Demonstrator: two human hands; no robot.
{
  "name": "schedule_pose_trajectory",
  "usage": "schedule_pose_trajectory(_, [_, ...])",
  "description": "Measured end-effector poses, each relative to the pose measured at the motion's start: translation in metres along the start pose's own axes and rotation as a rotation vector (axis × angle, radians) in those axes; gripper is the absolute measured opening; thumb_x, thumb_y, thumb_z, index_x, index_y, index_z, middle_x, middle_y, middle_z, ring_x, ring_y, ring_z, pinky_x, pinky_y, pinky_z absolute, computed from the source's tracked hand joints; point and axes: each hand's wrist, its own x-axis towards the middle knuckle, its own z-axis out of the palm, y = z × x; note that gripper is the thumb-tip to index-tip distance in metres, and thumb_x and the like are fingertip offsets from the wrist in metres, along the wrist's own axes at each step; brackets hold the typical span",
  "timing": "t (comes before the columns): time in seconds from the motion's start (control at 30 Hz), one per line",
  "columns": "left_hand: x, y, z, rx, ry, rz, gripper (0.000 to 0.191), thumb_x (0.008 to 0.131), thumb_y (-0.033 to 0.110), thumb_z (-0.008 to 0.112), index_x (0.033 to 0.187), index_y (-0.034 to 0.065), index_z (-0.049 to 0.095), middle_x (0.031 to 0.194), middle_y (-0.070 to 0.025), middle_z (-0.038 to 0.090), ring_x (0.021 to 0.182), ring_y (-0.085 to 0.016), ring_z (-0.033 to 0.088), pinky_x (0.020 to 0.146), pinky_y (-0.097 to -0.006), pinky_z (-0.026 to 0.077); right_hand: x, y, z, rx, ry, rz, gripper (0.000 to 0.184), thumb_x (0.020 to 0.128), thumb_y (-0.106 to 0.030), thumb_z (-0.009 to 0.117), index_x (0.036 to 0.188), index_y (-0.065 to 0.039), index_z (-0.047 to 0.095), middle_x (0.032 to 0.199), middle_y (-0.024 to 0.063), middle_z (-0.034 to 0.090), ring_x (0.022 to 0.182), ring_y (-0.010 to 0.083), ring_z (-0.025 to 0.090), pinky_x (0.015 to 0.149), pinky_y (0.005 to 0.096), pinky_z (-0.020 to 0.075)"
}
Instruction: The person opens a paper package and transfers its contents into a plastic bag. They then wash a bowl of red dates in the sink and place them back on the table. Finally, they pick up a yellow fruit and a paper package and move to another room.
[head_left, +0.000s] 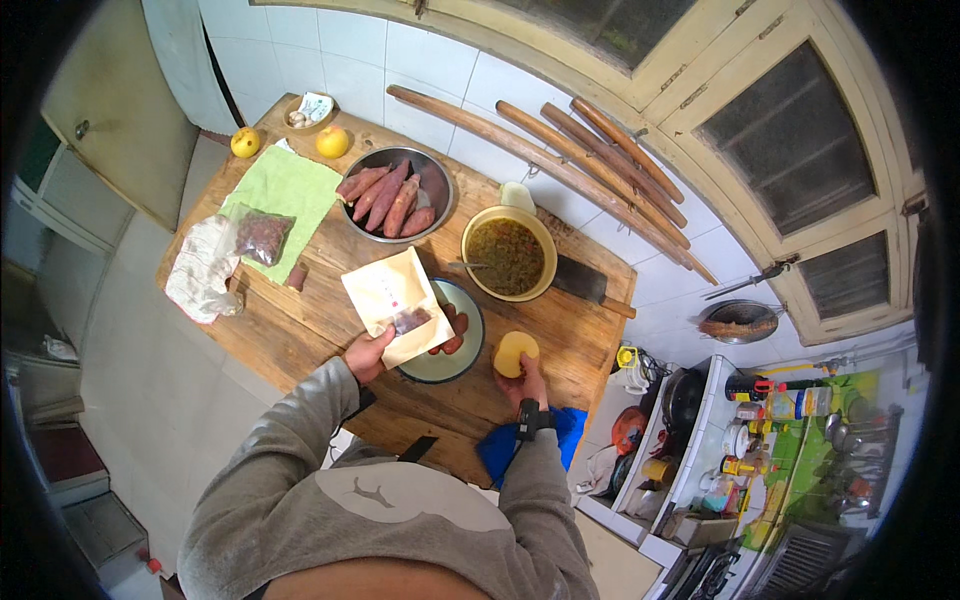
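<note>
My left hand (369, 354) grips the lower edge of a cream paper pouch (386, 289) with a clear window and printed writing; dark contents show through it. The pouch overlaps an enamel bowl (469, 352) that holds several reddish oval fruits (454, 343). In my right hand (523, 386) is a round yellow piece (515, 354), held just right of that bowl; its exact kind I cannot tell. Behind stand a steel bowl (442, 169) of purple-skinned sweet potatoes (388, 196) and a yellowish bowl (553, 262) of dark green soup or sauce with a spoon in it.
A cleaver (581, 279) lies on the wooden table (300, 337) right of the soup bowl. At left are a bag of dark contents (262, 235) on a green cloth (300, 180), a white cloth (196, 274) and yellow fruits (331, 142). Kitchen shelves with bottles stand right.
</note>
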Motion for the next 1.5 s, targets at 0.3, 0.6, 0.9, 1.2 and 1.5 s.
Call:
schedule_pose_trajectory(0.3, [-0.006, -0.01, 0.003, 0.082, 0.171, 0.118, 0.039, 0.101, 0.028, 0.053, 0.13, 0.002, 0.053, 0.119, -0.0084, 0.065, 0.106, -0.021, 0.062, 0.091, -0.037, 0.05, -0.057, 0.02, 0.008, -0.105, -0.13, -0.04, 0.04, 0.099, -0.022, 0.052, 0.137, -0.014, 0.047, 0.135, 0.0069, 0.056, 0.124, 0.0274, 0.054, 0.099, 0.046, 0.0472])
schedule_pose_trajectory(0.6, [-0.113, -0.018, -0.034, 0.052, 0.309, 0.179, 0.041, 0.1, 0.032, 0.054, 0.129, 0.0033, 0.054, 0.118, -0.009, 0.065, 0.102, -0.019, 0.065, 0.087, -0.0332, 0.053, -0.094, 0.037, 0.01, -0.245, -0.321, 0.13, 0.046, 0.097, -0.026, 0.052, 0.14, -0.011, 0.044, 0.137, 0.0084, 0.054, 0.125, 0.0275, 0.053, 0.103, 0.0473, 0.0438])
schedule_pose_trajectory(0.9, [-0.287, -0.069, -0.082, -0.242, 0.505, 0.594, 0.049, 0.101, 0.027, 0.052, 0.141, 0.0017, 0.04, 0.135, -0.0131, 0.055, 0.12, -0.027, 0.057, 0.105, -0.0433, 0.045, -0.121, 0.101, 0.053, -0.485, -0.587, 0.322, 0.045, 0.088, -0.022, 0.059, 0.126, 0.001, 0.056, 0.118, 0.0126, 0.064, 0.106, 0.0255, 0.064, 0.094, 0.0389, 0.0508])
schedule_pose_trajectory(1.2, [-0.43, -0.113, -0.182, -0.424, 0.792, 0.993, 0.052, 0.1, 0.031, 0.052, 0.143, 0.0035, 0.038, 0.135, -0.012, 0.055, 0.121, -0.027, 0.056, 0.104, -0.0433, 0.046, -0.142, 0.217, 0.158, -0.838, -0.884, 0.516, 0.039, 0.093, -0.016, 0.051, 0.129, -0.001, 0.052, 0.121, 0.0133, 0.062, 0.109, 0.027, 0.062, 0.092, 0.0403, 0.051])
schedule_pose_trajectory(1.5, [-0.582, -0.125, -0.311, -0.319, 0.942, 1.214, 0.052, 0.102, 0.028, 0.05, 0.141, -0.0046, 0.039, 0.137, -0.014, 0.053, 0.124, -0.028, 0.053, 0.105, -0.0394, 0.043, -0.17, 0.415, 0.267, -0.912, -0.855, 0.598, 0.043, 0.094, -0.019, 0.053, 0.135, -0.008, 0.046, 0.126, 0.0094, 0.057, 0.115, 0.0268, 0.057, 0.094, 0.0458, 0.0495])
